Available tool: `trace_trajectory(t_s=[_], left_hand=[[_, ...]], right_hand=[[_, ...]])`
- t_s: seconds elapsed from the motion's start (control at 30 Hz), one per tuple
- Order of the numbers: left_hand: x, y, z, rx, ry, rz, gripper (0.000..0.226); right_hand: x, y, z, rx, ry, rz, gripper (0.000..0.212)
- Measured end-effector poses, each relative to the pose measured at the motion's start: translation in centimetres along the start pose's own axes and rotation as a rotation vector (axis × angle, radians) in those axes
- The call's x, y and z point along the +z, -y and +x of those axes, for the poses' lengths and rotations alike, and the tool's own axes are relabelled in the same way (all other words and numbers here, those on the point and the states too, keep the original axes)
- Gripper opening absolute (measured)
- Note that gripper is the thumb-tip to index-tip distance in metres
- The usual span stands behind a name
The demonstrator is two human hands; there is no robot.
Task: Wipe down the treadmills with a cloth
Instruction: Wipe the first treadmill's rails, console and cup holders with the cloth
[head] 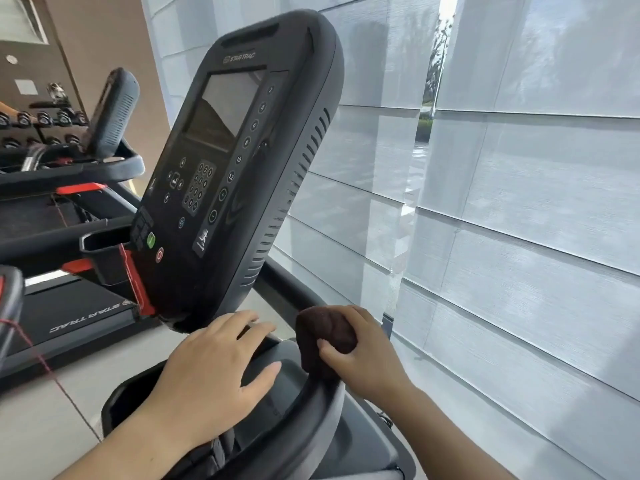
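A black treadmill console point(249, 161) with a dark screen and keypad tilts across the middle of the view. Below it curves the treadmill's grey-black handlebar point(322, 410). My right hand point(367, 355) grips a bunched dark brown cloth point(325, 336) and presses it onto the handlebar's upper right part. My left hand point(214, 372) rests flat with straight fingers on the tray just under the console's lower edge.
A second treadmill point(79, 320) with its own console point(114, 112) stands to the left. A dumbbell rack point(41, 123) lines the far left wall. White window blinds point(519, 202) fill the right side. Pale floor tiles point(41, 427) show at lower left.
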State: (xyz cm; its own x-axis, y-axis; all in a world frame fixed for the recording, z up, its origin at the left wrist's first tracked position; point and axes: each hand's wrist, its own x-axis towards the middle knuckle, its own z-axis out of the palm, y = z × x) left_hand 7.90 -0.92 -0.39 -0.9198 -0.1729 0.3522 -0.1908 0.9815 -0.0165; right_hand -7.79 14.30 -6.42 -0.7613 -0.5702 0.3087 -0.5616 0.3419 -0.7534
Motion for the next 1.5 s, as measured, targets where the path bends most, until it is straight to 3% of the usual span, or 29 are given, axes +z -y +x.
trace_trajectory(t_s=[0.27, 0.5, 0.8, 1.0, 1.2, 1.3, 1.43, 1.5], left_hand=[[-2.5, -3.6, -6.0, 0.059, -0.01, -0.137, 0.044], [-4.4, -4.0, -15.2, 0.036, 0.023, -0.225, 0.047], [-6.9, -4.7, -24.0, 0.176, 0.024, -0.379, 0.043], [-8.2, -1.9, -30.7, 0.233, 0.014, -0.538, 0.046], [-8.4, 1.7, -40.2, 0.384, 0.136, -0.698, 0.047], [-9.3, 3.7, -45.1, 0.432, 0.167, -0.713, 0.044], [-12.0, 6.8, -50.8, 0.527, 0.193, -0.711, 0.043], [-13.2, 8.3, -53.4, 0.553, 0.189, -0.689, 0.043]], right_hand=[[-1.4, 2.6, -10.7, 0.053, -0.166, 0.054, 0.033], [0.0, 7.5, -20.9, 0.103, -0.245, 0.152, 0.036], [-0.2, 13.2, -33.8, 0.248, -0.188, 0.062, 0.035], [5.3, 18.9, -41.0, 0.377, -0.276, 0.078, 0.028], [13.7, 26.0, -49.3, 0.494, -0.478, 0.009, 0.035], [16.9, 29.8, -54.1, 0.572, -0.507, 0.105, 0.03], [19.8, 35.6, -59.6, 0.556, -0.529, 0.068, 0.05], [21.3, 37.6, -61.7, 0.56, -0.559, 0.074, 0.045]])
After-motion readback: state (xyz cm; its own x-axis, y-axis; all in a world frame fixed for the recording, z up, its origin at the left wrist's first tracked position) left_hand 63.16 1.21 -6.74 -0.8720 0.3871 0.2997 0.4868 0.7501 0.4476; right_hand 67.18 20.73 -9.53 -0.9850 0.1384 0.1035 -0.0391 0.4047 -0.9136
